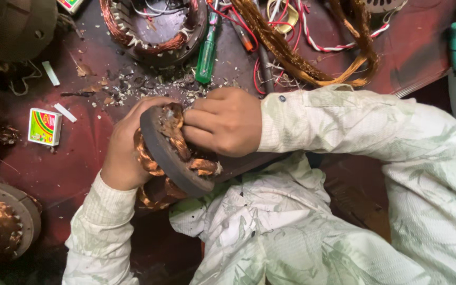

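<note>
A round motor stator [163, 154] with copper windings rests tilted against my lap at the centre of the head view. My left hand [125, 150] cups its outer rim from the left and behind. My right hand [224, 120] is closed on a bundle of the copper winding [174, 122] at the stator's top edge. More copper coils [202, 167] bulge out of the stator's face below my right fingers.
On the dark red bench lie another stator [154, 26] at the top, a green-handled screwdriver [206, 53], a loose hank of copper wire [312, 63], red and white leads, a small matchbox [44, 126] at left and scattered debris. More wound stators [3, 221] sit bottom left.
</note>
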